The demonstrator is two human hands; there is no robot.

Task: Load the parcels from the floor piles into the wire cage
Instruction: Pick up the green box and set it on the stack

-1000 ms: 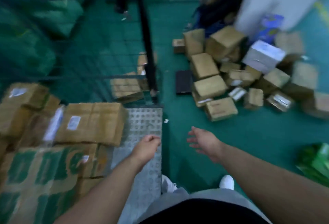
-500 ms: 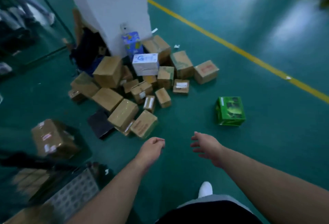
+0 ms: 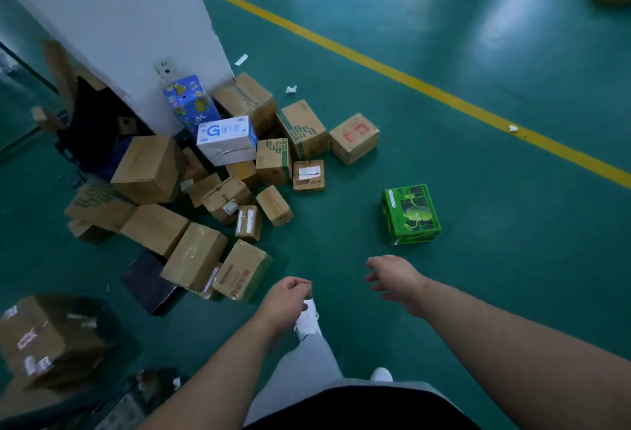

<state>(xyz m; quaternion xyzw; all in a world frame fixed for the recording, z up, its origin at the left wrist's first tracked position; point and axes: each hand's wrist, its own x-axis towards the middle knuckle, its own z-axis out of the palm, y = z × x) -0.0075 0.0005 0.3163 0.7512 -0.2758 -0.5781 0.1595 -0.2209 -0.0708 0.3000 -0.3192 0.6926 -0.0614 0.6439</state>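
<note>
Head view, looking down on a green painted floor (image 3: 478, 293). Heap of brown cardboard parcels (image 3: 225, 195) piled against the foot of a white square pillar (image 3: 119, 20), with a white carton printed in blue (image 3: 227, 139) near the top. Bright green printed carton (image 3: 411, 214) standing alone, well apart to the right.

Left hand (image 3: 288, 300) loosely curled, right hand (image 3: 392, 276) with fingers spread and relaxed. Both empty, both short of the heap, touching no parcel. Nearest to the hands: a tan taped carton with red print (image 3: 242, 271), tilted against its neighbours. Wire cage (image 3: 117, 411) visible only as a blurred corner at lower left, beside a taped brown carton (image 3: 47, 341).

Handling, as judged: stiff-walled and square-edged, probably light to moderate in weight for such small boxes. Contents unknown, so best treated as fragile. Tape bands glossy and likely slippery, bare cardboard the surer surface. Best taken with palms on two opposite side faces, or with fingers hooked under a bottom edge. Upper boxes first, to avoid toppling the leaning ones.
</note>
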